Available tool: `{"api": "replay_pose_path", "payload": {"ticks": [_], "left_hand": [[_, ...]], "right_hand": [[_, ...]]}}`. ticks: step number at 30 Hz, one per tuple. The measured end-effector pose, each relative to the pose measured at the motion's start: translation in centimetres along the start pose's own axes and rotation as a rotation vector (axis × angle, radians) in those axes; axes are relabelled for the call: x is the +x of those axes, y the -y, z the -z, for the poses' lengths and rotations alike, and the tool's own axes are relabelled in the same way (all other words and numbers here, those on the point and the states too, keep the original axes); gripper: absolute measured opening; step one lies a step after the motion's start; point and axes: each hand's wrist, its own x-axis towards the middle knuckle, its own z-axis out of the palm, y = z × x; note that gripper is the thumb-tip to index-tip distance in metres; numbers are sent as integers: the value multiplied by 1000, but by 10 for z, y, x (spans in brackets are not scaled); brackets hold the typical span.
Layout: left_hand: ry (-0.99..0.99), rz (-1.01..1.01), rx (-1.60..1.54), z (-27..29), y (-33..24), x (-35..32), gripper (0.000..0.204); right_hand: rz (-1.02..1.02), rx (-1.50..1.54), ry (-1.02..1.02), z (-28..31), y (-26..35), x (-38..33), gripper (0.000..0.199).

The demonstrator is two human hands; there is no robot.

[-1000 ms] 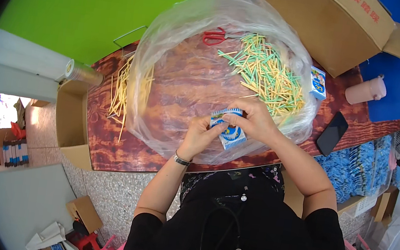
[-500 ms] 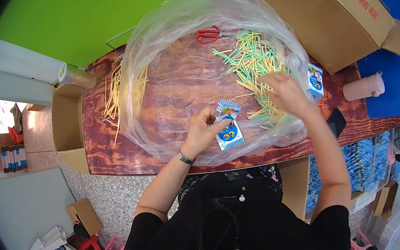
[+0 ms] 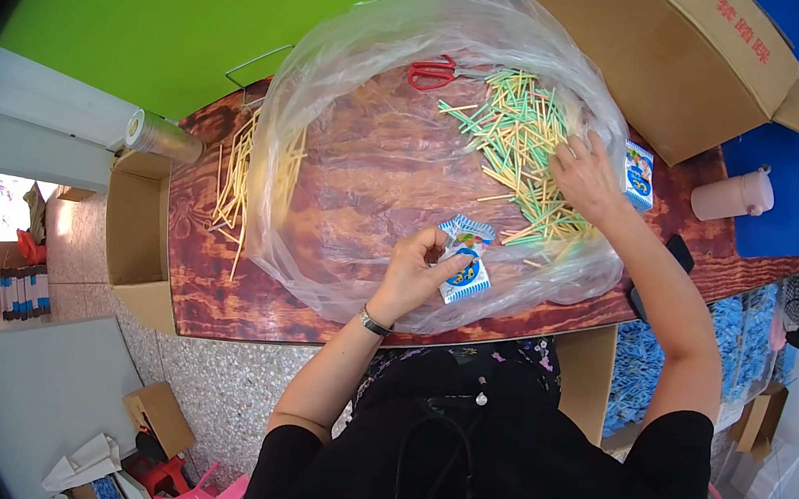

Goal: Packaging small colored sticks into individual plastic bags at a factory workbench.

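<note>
My left hand grips a small blue-and-white packet between thumb and fingers, over the near side of a large clear plastic bag with its mouth spread wide. The packet's striped top edge looks parted. My right hand is at the right side of a pile of thin yellow and green sticks inside the bag. Its fingers are bent down at the pile, and their tips are partly hidden, so what they hold, if anything, does not show. Red-handled scissors lie beyond the pile's left end.
Another blue-and-white packet, a pink bottle and a dark phone are at the right. Loose yellow sticks and a clear jar are at the left. A large cardboard box stands behind the bag.
My right hand has shifted toward the far right side of the pile, its fingers more spread over the sticks. The packet's top in my left hand now looks wider.
</note>
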Motion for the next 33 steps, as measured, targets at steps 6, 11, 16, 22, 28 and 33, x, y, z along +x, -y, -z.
{"api": "replay_pose_path", "payload": {"ticks": [6, 11, 16, 22, 28, 33], "left_hand": [[77, -14, 146, 1, -30, -3, 20], [59, 13, 104, 1, -26, -5, 19], [89, 58, 78, 4, -24, -4, 14], [122, 72, 38, 4, -4, -6, 14], [-14, 28, -183, 7, -2, -11, 22], [0, 108, -307, 20, -19, -14, 14]], "right_hand": [[-58, 0, 103, 6, 1, 6, 10], [-150, 44, 132, -1, 3, 4, 12], [-144, 360, 157, 13, -27, -6, 19], [-224, 824, 295, 27, -48, 8, 24], [-315, 1498, 631, 31, -43, 25, 38], [-95, 938, 694, 59, -3, 75, 27]]}}
